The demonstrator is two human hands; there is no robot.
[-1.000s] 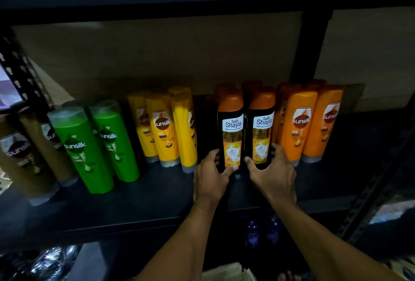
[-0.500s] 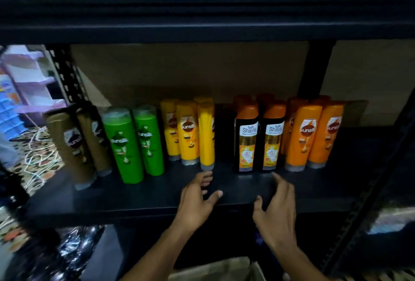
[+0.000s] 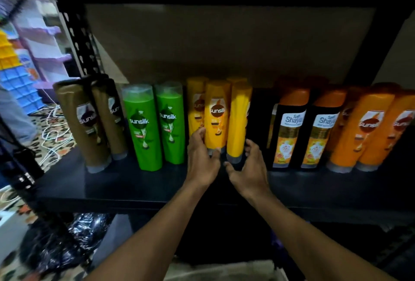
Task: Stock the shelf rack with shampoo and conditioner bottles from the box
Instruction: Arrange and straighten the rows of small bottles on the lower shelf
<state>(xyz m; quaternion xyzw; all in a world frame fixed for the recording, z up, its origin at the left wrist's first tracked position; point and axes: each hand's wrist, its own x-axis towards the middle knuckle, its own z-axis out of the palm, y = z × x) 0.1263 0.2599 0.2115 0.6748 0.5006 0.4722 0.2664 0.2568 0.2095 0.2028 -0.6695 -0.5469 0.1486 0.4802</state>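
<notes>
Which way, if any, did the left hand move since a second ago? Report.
Yes: left hand shifted left, from the black Shayla bottles to the yellow bottles.

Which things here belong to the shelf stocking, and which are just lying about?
Job: left hand, right hand, yellow bottles, green bottles, brown bottles, black Shayla bottles, orange bottles, shelf.
Lying about: black plastic bag, white cables, purple rack, blue crates.

2 brown btls (image 3: 86, 123), 2 green btls (image 3: 141, 128), 2 black btls (image 3: 289, 132) (front row)
</notes>
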